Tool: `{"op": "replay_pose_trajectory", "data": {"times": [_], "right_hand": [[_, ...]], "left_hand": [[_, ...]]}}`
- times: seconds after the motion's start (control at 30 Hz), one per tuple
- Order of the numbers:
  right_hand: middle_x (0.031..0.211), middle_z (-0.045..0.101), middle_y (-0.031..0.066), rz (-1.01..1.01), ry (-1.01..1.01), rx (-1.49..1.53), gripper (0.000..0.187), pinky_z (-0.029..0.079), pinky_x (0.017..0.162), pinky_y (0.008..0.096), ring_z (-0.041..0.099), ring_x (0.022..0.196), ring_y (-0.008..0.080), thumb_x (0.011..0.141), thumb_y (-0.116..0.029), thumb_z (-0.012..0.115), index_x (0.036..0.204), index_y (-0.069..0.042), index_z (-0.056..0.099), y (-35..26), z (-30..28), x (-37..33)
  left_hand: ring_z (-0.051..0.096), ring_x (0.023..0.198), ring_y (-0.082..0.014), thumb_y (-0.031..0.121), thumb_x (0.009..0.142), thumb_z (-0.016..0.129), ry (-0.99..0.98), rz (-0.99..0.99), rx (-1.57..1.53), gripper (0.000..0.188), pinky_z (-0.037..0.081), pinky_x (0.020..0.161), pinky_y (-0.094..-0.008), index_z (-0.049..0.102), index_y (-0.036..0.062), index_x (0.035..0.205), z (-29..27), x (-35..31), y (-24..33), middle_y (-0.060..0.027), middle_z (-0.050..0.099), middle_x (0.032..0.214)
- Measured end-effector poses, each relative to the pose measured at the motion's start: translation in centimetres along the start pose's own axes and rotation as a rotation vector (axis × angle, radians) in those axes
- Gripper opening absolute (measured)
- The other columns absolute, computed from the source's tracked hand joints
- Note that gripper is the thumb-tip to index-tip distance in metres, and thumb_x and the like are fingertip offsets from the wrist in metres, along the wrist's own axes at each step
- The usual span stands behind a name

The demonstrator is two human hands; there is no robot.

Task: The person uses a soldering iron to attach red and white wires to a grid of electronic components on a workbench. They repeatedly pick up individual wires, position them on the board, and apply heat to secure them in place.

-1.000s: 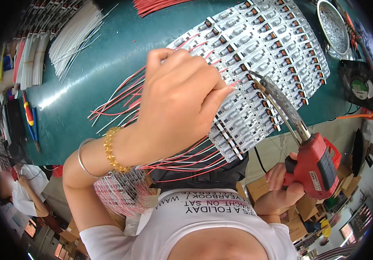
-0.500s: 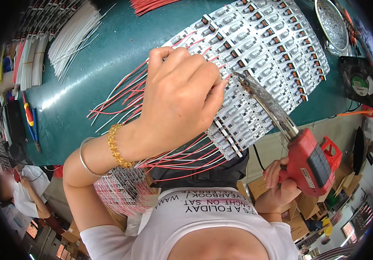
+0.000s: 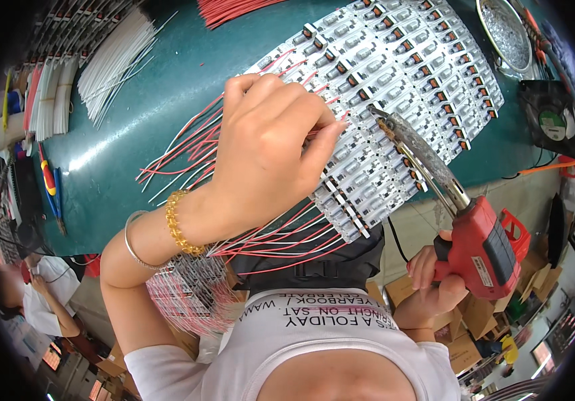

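My left hand [image 3: 270, 144] is closed above the left edge of a large panel of small white circuit boards [image 3: 394, 73], its thumb and finger pinched around a red wire [image 3: 345, 116]. Red and white wires [image 3: 187, 148] fan out from under that hand, and others run off the panel's near edge. In my right hand [image 3: 436, 286] is a red-and-black soldering gun [image 3: 482, 247]. Its dark tip points up and left, at the panel just right of my left fingertips. Whether the tip touches a pad I cannot tell.
Bundles of white wires [image 3: 117, 63] and red wires [image 3: 234, 8] lie on the green bench mat [image 3: 107, 200]. A screwdriver [image 3: 48, 177] is at left. A metal bowl [image 3: 504, 37] and a small black fan [image 3: 549, 120] stand at right. Another person [image 3: 47, 294] works at lower left.
The soldering gun's tip has shifted slightly right and up, away from my left fingertips. My left hand has moved a little left, and the panel appears slightly further left.
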State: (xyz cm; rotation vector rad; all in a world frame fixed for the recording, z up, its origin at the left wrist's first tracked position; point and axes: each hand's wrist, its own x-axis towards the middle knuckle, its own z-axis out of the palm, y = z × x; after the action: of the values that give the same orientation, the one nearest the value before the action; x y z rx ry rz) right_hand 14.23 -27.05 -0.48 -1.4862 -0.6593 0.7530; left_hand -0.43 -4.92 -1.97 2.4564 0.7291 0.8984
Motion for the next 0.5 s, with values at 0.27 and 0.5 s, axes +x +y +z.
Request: {"op": "replay_pose_trajectory", "data": {"times": [0.27,0.5], "right_hand": [[0.046,0.042,-0.0011,-0.013,-0.046,0.003,0.078,0.037,0.039,0.0236,0.040,0.036,0.0104,0.080,-0.057,0.059,0.115,0.011,0.044,0.3,-1.0,-0.6],[0.050,0.045,0.0006,0.019,-0.034,0.020,0.071,0.037,0.040,0.0240,0.043,0.039,0.0109,0.081,-0.055,0.060,0.110,0.009,0.048,0.4,-1.0,-0.8]], "left_hand": [[0.049,0.063,-0.0181,0.004,0.068,0.074,0.022,0.056,0.063,0.017,0.034,0.073,-0.0345,0.057,0.0096,0.068,1.1,-0.3,0.8,0.0013,0.053,0.061],[0.049,0.062,-0.0195,0.003,0.067,0.073,0.064,0.148,0.153,0.018,0.035,0.072,-0.0370,0.056,0.0086,0.069,1.7,-0.6,0.8,-0.0008,0.051,0.062]]}}
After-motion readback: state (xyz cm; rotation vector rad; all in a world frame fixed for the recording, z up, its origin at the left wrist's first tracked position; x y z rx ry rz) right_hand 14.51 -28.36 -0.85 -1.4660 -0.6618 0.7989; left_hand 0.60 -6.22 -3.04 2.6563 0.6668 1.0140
